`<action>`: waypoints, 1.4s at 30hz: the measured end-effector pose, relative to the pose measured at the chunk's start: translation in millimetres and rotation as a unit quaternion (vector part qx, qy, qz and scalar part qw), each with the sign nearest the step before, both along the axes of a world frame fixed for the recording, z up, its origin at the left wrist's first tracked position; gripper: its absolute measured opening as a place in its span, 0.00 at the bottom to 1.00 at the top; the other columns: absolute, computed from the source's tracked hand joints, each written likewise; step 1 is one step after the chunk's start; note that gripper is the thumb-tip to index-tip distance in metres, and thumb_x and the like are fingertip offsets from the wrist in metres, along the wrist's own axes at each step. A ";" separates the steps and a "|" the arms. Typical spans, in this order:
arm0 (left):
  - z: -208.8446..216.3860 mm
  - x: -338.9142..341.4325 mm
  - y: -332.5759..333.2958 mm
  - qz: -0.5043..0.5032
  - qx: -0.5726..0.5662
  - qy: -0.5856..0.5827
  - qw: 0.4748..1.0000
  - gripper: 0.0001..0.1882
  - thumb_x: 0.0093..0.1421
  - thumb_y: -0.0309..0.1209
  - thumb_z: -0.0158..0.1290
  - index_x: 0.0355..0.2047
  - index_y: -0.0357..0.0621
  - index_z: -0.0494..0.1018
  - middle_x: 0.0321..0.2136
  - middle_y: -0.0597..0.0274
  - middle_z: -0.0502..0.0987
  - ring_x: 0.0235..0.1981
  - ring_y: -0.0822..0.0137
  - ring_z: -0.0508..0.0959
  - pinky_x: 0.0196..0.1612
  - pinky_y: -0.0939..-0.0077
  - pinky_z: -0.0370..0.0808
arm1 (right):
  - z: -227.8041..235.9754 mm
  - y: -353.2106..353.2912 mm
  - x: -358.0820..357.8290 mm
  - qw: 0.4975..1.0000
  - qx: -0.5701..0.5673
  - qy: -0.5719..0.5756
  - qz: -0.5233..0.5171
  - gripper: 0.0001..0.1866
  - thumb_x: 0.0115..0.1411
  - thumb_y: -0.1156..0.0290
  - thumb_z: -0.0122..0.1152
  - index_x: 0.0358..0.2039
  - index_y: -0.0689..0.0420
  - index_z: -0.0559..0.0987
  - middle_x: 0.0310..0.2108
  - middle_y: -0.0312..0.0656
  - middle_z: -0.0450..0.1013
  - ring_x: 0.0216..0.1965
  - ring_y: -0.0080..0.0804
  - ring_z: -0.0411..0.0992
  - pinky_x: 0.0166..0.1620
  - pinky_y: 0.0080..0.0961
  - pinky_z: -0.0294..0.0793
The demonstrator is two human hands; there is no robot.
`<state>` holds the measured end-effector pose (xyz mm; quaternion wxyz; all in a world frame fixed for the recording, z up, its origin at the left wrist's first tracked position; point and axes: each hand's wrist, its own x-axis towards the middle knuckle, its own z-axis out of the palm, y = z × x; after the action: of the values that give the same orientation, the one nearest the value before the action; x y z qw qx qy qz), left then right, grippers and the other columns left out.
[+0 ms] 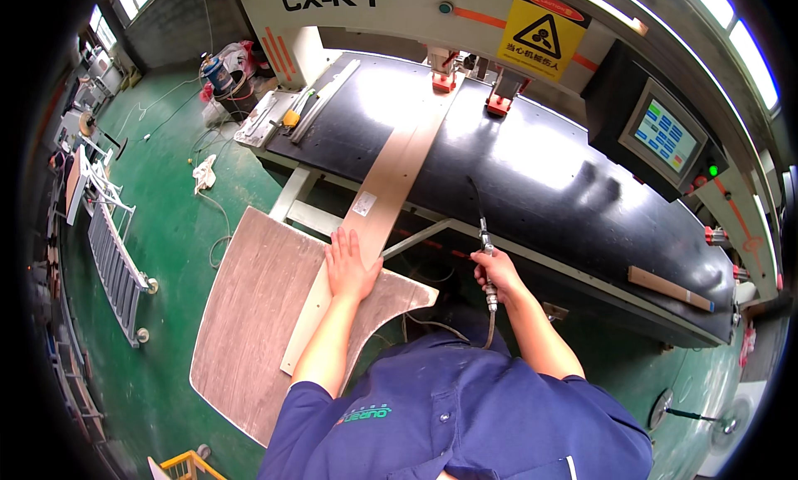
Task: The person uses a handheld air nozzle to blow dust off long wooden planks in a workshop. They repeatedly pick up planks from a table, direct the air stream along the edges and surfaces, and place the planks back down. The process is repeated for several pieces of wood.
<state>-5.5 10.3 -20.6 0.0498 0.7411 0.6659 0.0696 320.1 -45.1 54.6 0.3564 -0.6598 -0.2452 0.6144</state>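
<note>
A long, light wooden board point(405, 157) runs from the machine's black table point(532, 172) toward me, with a small white label point(364, 203) on it. My left hand point(349, 268) lies flat on the board just below that label, fingers stretched out. The board's near end rests over a brown wood-grain panel point(249, 314) with curved edges. In my right hand point(496, 270), fingers are wrapped round an air blow gun point(485, 235). Its thin nozzle points away from me over the table's front edge, and a hose point(490, 326) hangs from its lower end.
Red-footed clamps point(499, 104) hang from the machine's beam point(399, 10) above the table. A control screen point(665, 137) juts out at the right. A short wooden strip point(669, 288) lies at the table's right end. A grey wheeled step ladder point(116, 260) stands at the left on the green floor.
</note>
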 end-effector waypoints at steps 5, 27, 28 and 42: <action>0.5 -0.6 -0.4 -0.003 0.000 -0.001 1.000 0.51 0.59 0.59 0.51 0.72 0.39 0.47 0.73 0.44 0.43 0.75 0.49 0.41 0.74 0.51 0.35 | -1.6 1.6 -2.2 1.000 0.004 0.006 -0.003 0.08 0.65 0.64 0.58 0.36 0.54 0.73 0.16 0.34 0.70 0.14 0.21 0.66 0.16 0.20 0.64; -1.2 -1.4 1.0 -0.004 -0.008 -0.012 1.000 0.52 0.60 0.60 0.50 0.73 0.39 0.46 0.74 0.44 0.42 0.75 0.49 0.39 0.74 0.52 0.35 | 12.2 -1.4 -7.9 1.000 0.017 0.000 0.002 0.10 0.66 0.64 0.57 0.38 0.57 0.74 0.17 0.36 0.70 0.13 0.22 0.67 0.16 0.21 0.68; -1.1 -1.1 0.4 -0.001 -0.007 -0.008 1.000 0.52 0.60 0.60 0.50 0.73 0.39 0.46 0.74 0.44 0.42 0.75 0.49 0.39 0.74 0.52 0.35 | 12.6 -1.8 -8.5 1.000 0.018 0.001 0.003 0.09 0.66 0.64 0.57 0.38 0.57 0.74 0.16 0.36 0.70 0.13 0.22 0.67 0.16 0.21 0.68; -2.5 0.2 -1.6 0.004 0.000 0.006 1.000 0.51 0.60 0.60 0.50 0.72 0.39 0.46 0.73 0.44 0.43 0.75 0.49 0.40 0.74 0.50 0.35 | 12.9 -6.2 -6.7 1.000 0.022 0.002 0.003 0.10 0.66 0.63 0.58 0.35 0.57 0.74 0.15 0.35 0.70 0.12 0.22 0.67 0.15 0.21 0.66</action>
<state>-5.3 8.6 -23.1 0.0455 0.7391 0.6689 0.0654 313.4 -51.3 67.5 0.3696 -0.6502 -0.2598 0.6108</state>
